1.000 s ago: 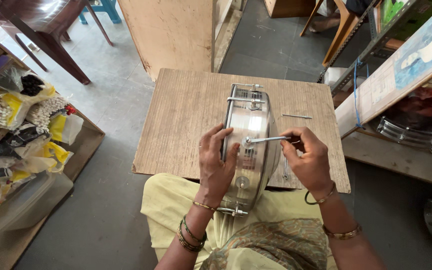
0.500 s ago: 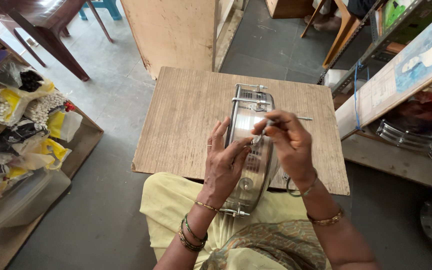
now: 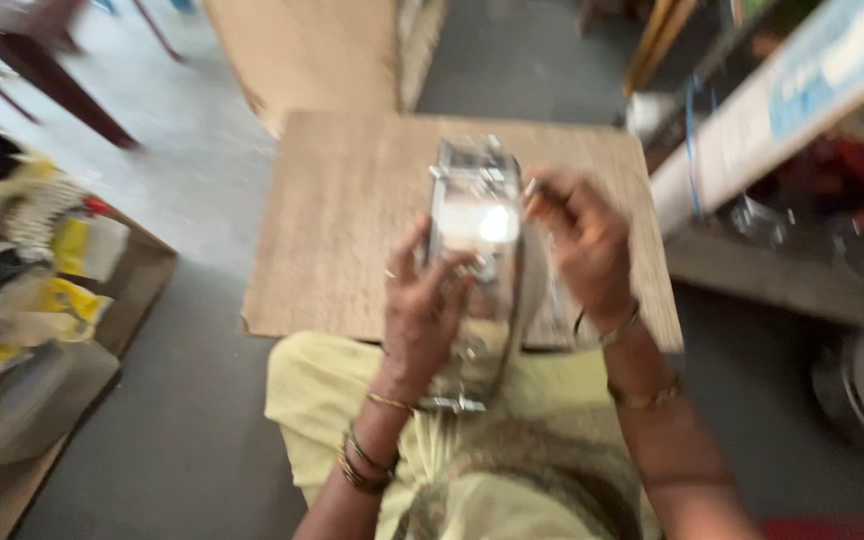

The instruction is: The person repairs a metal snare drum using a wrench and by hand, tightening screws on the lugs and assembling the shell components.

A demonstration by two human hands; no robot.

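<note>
One view only, from the head camera, and it is blurring with motion. A shiny metal drum shell [image 3: 477,262] is standing on its rim, running from the far edge of a wooden board [image 3: 342,230] toward the person's lap, with its near end overhanging the board's near edge above the yellow-green garment [image 3: 332,400].

The left hand [image 3: 422,310] is pressing against the shell's left flank, fingers spread and curled over the top of the rim, gripping the shell and steadying it. The right hand [image 3: 577,240] is hovering just beside the shell's far right side, near the board's right edge; its fingertips are pinching together around something small and pale (too blurred to identify, possibly a thin metal part), so what it is gripping cannot be told. Bangles are showing on both wrists.

To the left of the board, a low tray [image 3: 142,270] of yellow and white packets [image 3: 72,250] is sitting on the grey floor [image 3: 182,430]. A long pale box with a blue panel [image 3: 782,110] is leaning past the board's right edge.

Judged risk: the shell is balancing on a narrow rim with only one hand holding it, so a slackening grip would probably let it roll or tip toward the board's right edge or off the near edge. The small pinched item could likewise slip and drop to the floor.
</note>
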